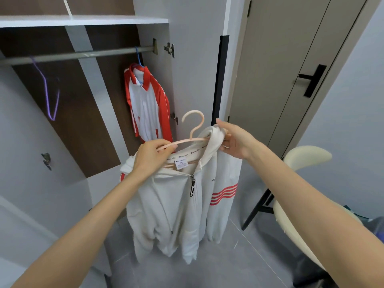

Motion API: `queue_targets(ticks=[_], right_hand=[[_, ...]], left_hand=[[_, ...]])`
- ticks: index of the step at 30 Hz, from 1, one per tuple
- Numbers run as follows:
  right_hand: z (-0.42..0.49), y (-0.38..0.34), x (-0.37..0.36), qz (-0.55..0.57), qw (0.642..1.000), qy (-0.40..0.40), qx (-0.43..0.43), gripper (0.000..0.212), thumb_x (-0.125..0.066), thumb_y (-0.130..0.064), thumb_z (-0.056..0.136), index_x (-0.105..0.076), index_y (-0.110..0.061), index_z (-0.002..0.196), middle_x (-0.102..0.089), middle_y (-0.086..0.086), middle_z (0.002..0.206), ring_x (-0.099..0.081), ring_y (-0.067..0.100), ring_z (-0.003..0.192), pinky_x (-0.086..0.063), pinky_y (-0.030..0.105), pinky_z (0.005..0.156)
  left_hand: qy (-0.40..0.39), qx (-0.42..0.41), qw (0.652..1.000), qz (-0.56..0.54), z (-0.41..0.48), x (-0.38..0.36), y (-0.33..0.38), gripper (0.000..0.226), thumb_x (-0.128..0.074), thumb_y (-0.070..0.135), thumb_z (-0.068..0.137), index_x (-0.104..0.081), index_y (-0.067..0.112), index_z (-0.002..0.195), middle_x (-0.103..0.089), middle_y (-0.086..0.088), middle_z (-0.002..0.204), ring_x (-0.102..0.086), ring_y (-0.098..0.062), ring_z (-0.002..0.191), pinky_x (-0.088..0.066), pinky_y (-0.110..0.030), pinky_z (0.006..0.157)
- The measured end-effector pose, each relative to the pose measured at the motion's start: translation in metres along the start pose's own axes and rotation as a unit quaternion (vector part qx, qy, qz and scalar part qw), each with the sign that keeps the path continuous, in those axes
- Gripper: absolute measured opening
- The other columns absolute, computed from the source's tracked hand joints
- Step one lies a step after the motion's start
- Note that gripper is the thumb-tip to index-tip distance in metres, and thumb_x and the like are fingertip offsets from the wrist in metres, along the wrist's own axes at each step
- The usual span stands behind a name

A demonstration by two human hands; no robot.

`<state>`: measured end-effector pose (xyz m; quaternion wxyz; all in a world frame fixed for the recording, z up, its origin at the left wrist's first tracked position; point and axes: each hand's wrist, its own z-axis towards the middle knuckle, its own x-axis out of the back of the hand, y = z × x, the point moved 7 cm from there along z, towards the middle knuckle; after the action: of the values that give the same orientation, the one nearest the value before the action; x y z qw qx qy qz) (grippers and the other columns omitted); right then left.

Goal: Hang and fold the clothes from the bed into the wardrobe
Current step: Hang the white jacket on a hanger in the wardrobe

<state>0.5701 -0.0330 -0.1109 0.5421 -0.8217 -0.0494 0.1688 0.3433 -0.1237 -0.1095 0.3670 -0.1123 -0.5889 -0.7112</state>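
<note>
hands 2: left hand (pixel 151 155) grips pink hanger (pixel 194 121), right hand (pixel 235 140) grips hoodie (pixel 174 204) shoulder | hoodie 1, on pink hanger, held below rail (pixel 83 55) | shirt (pixel 145 104) 1, on blue hanger (pixel 138 57) | hangers 3, purple hanger (pixel 49 96) bare

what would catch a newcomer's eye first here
The white zip hoodie in the centre, half on a pink hanger: the left hand grips the hanger's arm, the right hand pinches the hoodie's fabric at its other end. Behind, a red and white shirt hangs from the wardrobe rail.
</note>
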Motion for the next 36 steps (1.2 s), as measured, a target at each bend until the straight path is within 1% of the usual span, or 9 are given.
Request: queue_targets(ticks=[4, 11, 15, 17, 21, 27, 32, 34, 36], right_hand=[[0.0, 0.023, 0.017, 0.033, 0.993, 0.111, -0.014, 0.013, -0.067, -0.01, 0.088, -0.059, -0.007, 0.098, -0.061, 0.007, 0.087, -0.062, 0.02, 0.074, -0.054, 0.03, 0.063], [-0.006, 0.012, 0.061, 0.038, 0.96, 0.261, 0.092, 0.016, -0.052, 0.0, 0.093, -0.048, -0.005, 0.108, -0.054, 0.013, 0.071, -0.054, 0.015, 0.05, -0.055, 0.027, 0.05], [0.002, 0.024, 0.049, -0.195, 0.962, 0.183, 0.058, 0.038, -0.065, -0.011, 0.087, -0.044, -0.007, 0.119, -0.05, 0.01, 0.101, -0.055, 0.02, 0.08, -0.052, 0.034, 0.067], [0.001, 0.025, 0.031, -0.285, 0.941, 0.159, 0.092, 0.04, -0.066, -0.017, 0.086, -0.048, -0.004, 0.12, -0.053, 0.007, 0.103, -0.053, 0.021, 0.095, -0.046, 0.035, 0.079], [-0.003, 0.016, 0.008, -0.415, 0.884, 0.126, 0.173, 0.032, -0.053, -0.019, 0.091, -0.054, 0.004, 0.113, -0.055, 0.01, 0.133, -0.049, 0.026, 0.123, -0.038, 0.036, 0.097], [-0.016, 0.011, 0.007, -0.549, 0.807, 0.13, 0.173, 0.032, -0.06, -0.046, 0.083, -0.069, -0.018, 0.093, -0.069, 0.001, 0.093, -0.062, 0.025, 0.088, -0.051, 0.034, 0.074], [-0.022, 0.01, 0.023, -0.448, 0.847, 0.188, 0.215, 0.015, -0.059, -0.03, 0.088, -0.063, -0.018, 0.081, -0.069, 0.002, 0.078, -0.065, 0.026, 0.073, -0.055, 0.037, 0.075], [-0.021, 0.015, 0.038, -0.449, 0.85, 0.205, 0.187, 0.009, -0.056, -0.022, 0.085, -0.055, -0.017, 0.091, -0.068, 0.008, 0.081, -0.067, 0.031, 0.076, -0.055, 0.041, 0.076], [-0.014, 0.032, 0.051, -0.417, 0.885, 0.175, 0.112, 0.028, -0.059, -0.016, 0.083, -0.046, -0.014, 0.107, -0.069, 0.009, 0.081, -0.067, 0.026, 0.066, -0.058, 0.04, 0.069]], left_hand=[[0.015, 0.033, 0.998, -0.044, -0.005, 0.003, -0.005, 0.011, -0.071, 0.034, 0.085, -0.077, 0.025, 0.088, -0.072, 0.012, 0.078, -0.064, -0.005, 0.079, -0.051, -0.031, 0.076], [0.065, 0.123, 0.984, -0.115, -0.005, 0.033, -0.027, 0.02, -0.078, 0.046, 0.073, -0.076, 0.025, 0.074, -0.073, 0.003, 0.077, -0.062, -0.006, 0.074, -0.049, -0.029, 0.075], [0.046, 0.12, 0.987, -0.097, -0.005, 0.035, -0.023, 0.022, -0.078, 0.049, 0.07, -0.077, 0.027, 0.071, -0.073, 0.006, 0.074, -0.066, -0.011, 0.082, -0.052, -0.035, 0.079], [0.042, 0.119, 0.989, -0.075, -0.006, 0.029, -0.017, 0.024, -0.078, 0.05, 0.071, -0.077, 0.026, 0.072, -0.073, 0.006, 0.074, -0.067, -0.013, 0.083, -0.053, -0.039, 0.081], [0.045, 0.109, 0.992, -0.042, -0.005, 0.025, -0.008, 0.024, -0.077, 0.052, 0.071, -0.077, 0.027, 0.07, -0.072, 0.007, 0.071, -0.066, -0.012, 0.079, -0.053, -0.038, 0.077], [0.036, 0.076, 0.996, 0.039, -0.003, 0.021, 0.003, 0.032, -0.069, 0.054, 0.079, -0.074, 0.023, 0.077, -0.069, 0.006, 0.07, -0.062, -0.012, 0.074, -0.052, -0.038, 0.076], [0.064, 0.077, 0.993, 0.068, -0.003, 0.023, 0.009, 0.036, -0.065, 0.056, 0.081, -0.073, 0.021, 0.078, -0.068, 0.006, 0.071, -0.06, -0.013, 0.076, -0.051, -0.041, 0.084], [0.086, 0.088, 0.99, 0.068, -0.003, 0.03, 0.007, 0.037, -0.064, 0.055, 0.082, -0.073, 0.02, 0.08, -0.068, 0.006, 0.074, -0.061, -0.015, 0.079, -0.049, -0.044, 0.088], [0.103, 0.097, 0.989, 0.053, -0.004, 0.038, 0.005, 0.037, -0.065, 0.055, 0.082, -0.073, 0.018, 0.08, -0.068, 0.005, 0.074, -0.06, -0.014, 0.079, -0.049, -0.045, 0.088]])
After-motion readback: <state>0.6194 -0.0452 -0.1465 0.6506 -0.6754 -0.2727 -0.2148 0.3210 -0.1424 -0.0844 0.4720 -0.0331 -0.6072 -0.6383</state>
